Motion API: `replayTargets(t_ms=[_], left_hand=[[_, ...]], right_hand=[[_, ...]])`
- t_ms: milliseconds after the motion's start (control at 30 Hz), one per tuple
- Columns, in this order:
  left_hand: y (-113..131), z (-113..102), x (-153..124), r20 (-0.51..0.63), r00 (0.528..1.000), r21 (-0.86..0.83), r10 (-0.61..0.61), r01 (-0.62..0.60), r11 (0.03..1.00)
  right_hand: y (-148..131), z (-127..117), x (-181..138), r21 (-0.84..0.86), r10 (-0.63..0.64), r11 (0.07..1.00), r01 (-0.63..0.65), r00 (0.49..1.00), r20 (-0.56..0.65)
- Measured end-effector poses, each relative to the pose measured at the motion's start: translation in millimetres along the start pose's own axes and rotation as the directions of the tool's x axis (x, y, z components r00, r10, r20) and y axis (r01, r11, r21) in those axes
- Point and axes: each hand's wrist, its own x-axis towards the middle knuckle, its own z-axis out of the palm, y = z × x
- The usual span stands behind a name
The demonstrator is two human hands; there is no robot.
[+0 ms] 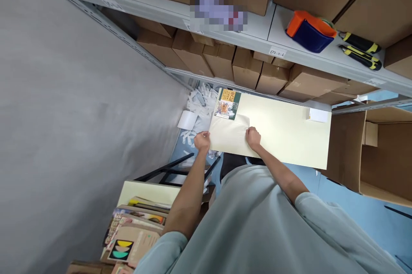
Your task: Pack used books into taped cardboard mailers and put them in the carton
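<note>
A pale cream, thin sheet or bag (229, 131) lies flat at the left end of a cream-topped table (286, 130); which of the two it is, I cannot tell. My left hand (202, 141) is closed at its left edge, by the table's end. At the opposite edge, the fingers of my right hand (253, 138) are closed on it too. Just beyond it lies a book (227, 104) with a green, yellow and white cover and Chinese characters. A small white box or stack of labels (317, 115) rests near the table's far right corner.
Shelves with cardboard boxes (249, 68) rise behind the table. An orange and blue tape dispenser (310, 31) and yellow-black utility knives (360, 50) lie on one shelf. Paper strips (202, 100) litter the left floor. Books (135, 239) are stacked lower left; an open carton (346, 149) stands right.
</note>
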Motion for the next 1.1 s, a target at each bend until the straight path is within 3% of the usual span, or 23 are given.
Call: replayTargets(t_ms=[167,433,567,667,767,867,1000,1100], left_hand=[[4.6,-27.0,-13.1,0.017,0.992,0.061,0.126,-0.127,0.99],[23.7,-73.0,-68.0,0.042,0.935,0.087,0.352,-0.354,0.931],[35.8,-93.1,-92.7,0.064,0.902,0.075,0.427,-0.431,0.899],[48.6,-99.8,-110.8,0.096,0.873,-0.007,0.477,-0.479,0.878],[68.4,-92.3,-130.8,0.126,0.842,-0.103,0.525,-0.515,0.851],[94.8,-70.7,-153.1,0.195,0.795,-0.176,0.575,-0.548,0.818],[130.4,-27.1,-180.5,0.302,0.709,-0.276,0.637,-0.575,0.77],[150.7,11.8,-192.5,0.382,0.644,-0.295,0.662,-0.594,0.748]], right_hand=[[0.2,-1.7,-8.1,-0.031,-0.026,0.999,0.027,0.999,0.032],[-1.7,-22.7,0.5,0.011,-0.139,0.99,0.138,0.988,0.065],[10.4,-47.5,-0.9,0.07,-0.233,0.971,0.23,0.971,0.046],[39.2,-81.4,-9.4,0.117,-0.281,0.952,0.282,0.959,-0.03],[81.4,-122.3,-22.5,0.18,-0.279,0.937,0.301,0.951,-0.134],[131.7,-160.5,-39.9,0.315,-0.209,0.905,0.286,0.943,-0.258],[203.1,-199.3,-67.1,0.454,-0.006,0.876,0.161,0.946,-0.324],[251.4,-218.1,-83.5,0.465,0.122,0.884,0.05,0.935,-0.332]])
